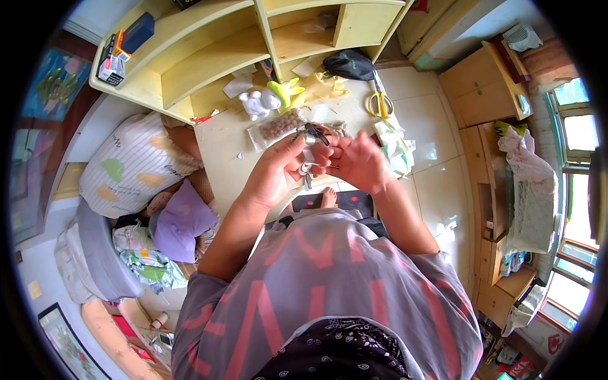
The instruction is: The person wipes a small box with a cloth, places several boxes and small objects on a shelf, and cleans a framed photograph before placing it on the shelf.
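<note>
My left hand is closed on a bunch of keys, held up in front of my body above the table's near edge. Silvery metal shows between the fingers, with a dark piece at the top and a key hanging below. Just to the right, my right hand is held with its fingers apart, their tips close to the keys; it is slightly blurred. Whether those fingertips touch the keys is hard to make out. Behind the hands lies a clear bag of small brownish round pieces.
On the table are a white figurine with a green top, yellow gloves, a black pouch and yellow-handled scissors. Pale green-and-white packets lie at the right edge. A shelf unit stands behind; a purple cushion is at left.
</note>
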A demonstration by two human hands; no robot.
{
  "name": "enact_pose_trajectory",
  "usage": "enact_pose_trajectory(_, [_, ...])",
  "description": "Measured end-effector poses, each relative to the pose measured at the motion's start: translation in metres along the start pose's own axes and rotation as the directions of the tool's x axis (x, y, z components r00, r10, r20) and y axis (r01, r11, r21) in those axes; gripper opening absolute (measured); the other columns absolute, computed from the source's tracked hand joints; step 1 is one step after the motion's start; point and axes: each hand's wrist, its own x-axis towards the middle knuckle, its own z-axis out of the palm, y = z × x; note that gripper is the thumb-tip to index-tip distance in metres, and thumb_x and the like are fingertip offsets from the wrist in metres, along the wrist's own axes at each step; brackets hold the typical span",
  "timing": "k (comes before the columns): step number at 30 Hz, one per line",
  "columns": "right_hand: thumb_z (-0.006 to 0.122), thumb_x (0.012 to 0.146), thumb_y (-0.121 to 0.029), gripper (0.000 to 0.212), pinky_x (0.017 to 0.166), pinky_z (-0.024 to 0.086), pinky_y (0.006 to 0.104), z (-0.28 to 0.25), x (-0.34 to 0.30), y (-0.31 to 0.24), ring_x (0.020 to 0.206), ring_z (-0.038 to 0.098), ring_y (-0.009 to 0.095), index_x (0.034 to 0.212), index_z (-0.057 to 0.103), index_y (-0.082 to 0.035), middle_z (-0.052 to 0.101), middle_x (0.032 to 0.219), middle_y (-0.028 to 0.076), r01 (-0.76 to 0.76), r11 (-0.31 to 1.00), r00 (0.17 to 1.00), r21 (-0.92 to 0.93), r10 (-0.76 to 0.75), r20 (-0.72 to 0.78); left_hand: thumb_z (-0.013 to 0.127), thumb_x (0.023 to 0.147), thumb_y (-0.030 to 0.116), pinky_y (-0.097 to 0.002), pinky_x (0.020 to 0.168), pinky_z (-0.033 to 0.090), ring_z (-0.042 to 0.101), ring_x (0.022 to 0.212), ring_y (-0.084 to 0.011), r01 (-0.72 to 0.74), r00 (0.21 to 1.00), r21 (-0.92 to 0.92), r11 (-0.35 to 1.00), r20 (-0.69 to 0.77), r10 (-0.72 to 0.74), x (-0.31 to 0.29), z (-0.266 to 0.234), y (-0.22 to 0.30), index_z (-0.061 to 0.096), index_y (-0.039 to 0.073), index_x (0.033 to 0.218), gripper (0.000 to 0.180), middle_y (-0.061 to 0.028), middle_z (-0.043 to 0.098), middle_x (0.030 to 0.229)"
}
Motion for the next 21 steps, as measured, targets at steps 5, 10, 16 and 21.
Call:
enact_pose_trajectory(5, [0.054,0.092,-0.033,0.042,0.086,0.044,0.0338,0.044,-0.002,-0.003,0.095,0.055,0.017,0.117,0.056,0.0,0.06,0.106,0.007,0.088,0.914,0.988,-0.397,-0.131,-0.082,0.049,0.094,0.024,-0.0337,0.083,0.048,0.06,0.091,-0.0175,-0.006,0.997,-0.018,1.0,-0.074,0.004,-0.021,-0.004,0.009,0.055,0.001,0.116,0.032,-0.0105,0.064,0.102])
enact_pose_trajectory(10, [0.062,0.089,-0.019,0.022,0.069,0.045,0.0219,0.056,0.002,-0.008,0.076,0.054,0.007,0.103,0.062,-0.002,0.061,0.09,0.001,-0.004,0.698,0.944,-0.716,-0.234,-0.234,0.048,0.094,0.027,-0.0308,0.076,0.047,0.059,0.084,-0.0181,0.015,0.996,0.125,0.992,-0.087,-0.004,-0.035,-0.016,0.011,0.054,-0.002,0.117,0.037,-0.0109,0.063,0.094])
enact_pose_trajectory(16, [0.062,0.089,-0.014,0.022,0.065,0.043,0.019,0.073,0.005,-0.007,0.068,0.051,0.005,0.107,0.06,-0.002,0.058,0.081,-0.002,0.059,0.772,0.968,-0.633,-0.2,-0.154,0.049,0.094,0.027,-0.0261,0.065,0.042,0.054,0.068,-0.0139,0.082,0.995,0.081,0.993,-0.071,-0.076,-0.046,-0.018,0.018,0.059,-0.006,0.106,0.036,-0.0061,0.059,0.075])
enact_pose_trajectory(21, [0.064,0.088,-0.02,0.023,0.062,0.04,0.0189,0.07,0.005,-0.006,0.067,0.049,0.005,0.103,0.063,-0.002,0.062,0.084,-0.002,0.009,0.588,0.958,-0.809,-0.237,-0.161,0.039,0.096,0.033,-0.0288,0.056,0.035,0.043,0.05,-0.0142,0.187,0.982,-0.107,0.976,0.028,-0.186,-0.05,-0.029,0.026,0.058,0.001,0.092,0.039,-0.0042,0.051,0.055])
